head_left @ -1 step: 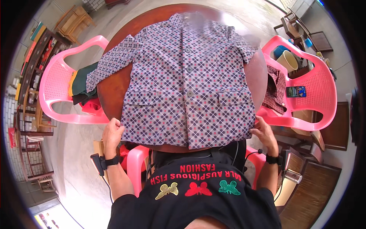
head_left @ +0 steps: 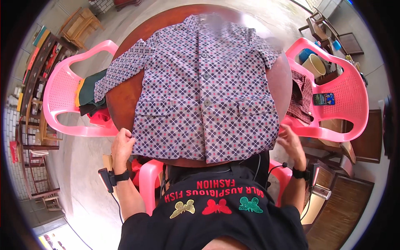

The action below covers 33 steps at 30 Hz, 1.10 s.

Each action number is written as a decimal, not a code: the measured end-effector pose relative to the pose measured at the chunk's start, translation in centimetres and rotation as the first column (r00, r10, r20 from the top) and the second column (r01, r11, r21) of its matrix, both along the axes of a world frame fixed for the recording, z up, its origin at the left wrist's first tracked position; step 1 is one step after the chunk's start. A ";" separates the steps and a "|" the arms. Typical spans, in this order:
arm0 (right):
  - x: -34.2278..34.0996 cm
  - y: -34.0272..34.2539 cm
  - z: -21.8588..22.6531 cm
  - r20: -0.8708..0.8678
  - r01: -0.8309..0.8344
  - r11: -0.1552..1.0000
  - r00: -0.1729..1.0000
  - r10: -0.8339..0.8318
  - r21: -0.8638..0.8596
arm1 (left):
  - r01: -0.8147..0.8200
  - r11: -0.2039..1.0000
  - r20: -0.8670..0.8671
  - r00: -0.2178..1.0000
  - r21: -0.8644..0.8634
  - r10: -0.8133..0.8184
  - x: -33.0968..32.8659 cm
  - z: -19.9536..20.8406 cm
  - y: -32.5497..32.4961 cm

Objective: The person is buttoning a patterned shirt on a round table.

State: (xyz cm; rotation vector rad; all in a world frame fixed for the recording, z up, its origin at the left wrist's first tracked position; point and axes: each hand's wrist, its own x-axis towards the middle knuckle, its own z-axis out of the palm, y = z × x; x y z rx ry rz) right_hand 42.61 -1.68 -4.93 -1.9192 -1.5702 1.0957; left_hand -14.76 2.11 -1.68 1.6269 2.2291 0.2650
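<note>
A patterned jacket, grey-white with dark blue clover shapes and small red marks, lies spread flat with its buttoned front up and its hem toward me. Its sleeve on the left stretches out past the table edge; a blurred patch veils the collar and the upper right. At the hem's left corner, my left hand is closed with its fingertips on the cloth. My right hand is beside the right corner, fingers curved and apart, seemingly just off the fabric.
The round brown table bears the jacket. A pink plastic chair at left holds folded green and red clothes. Another pink chair at right holds a checked garment and a phone. Wooden furniture lines both sides.
My right hand has shifted slightly right, its fingers coming away from the jacket's corner. My left hand and the jacket are almost unchanged.
</note>
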 end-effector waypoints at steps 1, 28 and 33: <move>1.9 -0.2 -1.3 0.108 -0.037 0.981 0.994 0.017 0.190 | 0.017 1.000 -0.004 1.000 0.003 -0.017 0.6 0.8 0.7; 10.9 32.5 -6.4 0.532 0.092 0.833 0.730 -0.429 0.545 | 0.705 0.584 -0.332 0.707 0.403 -0.624 34.4 -7.6 21.6; 9.4 34.6 -4.2 0.484 0.047 0.889 0.825 -0.292 0.456 | 0.697 0.599 -0.308 0.714 0.394 -0.629 34.3 -7.5 21.6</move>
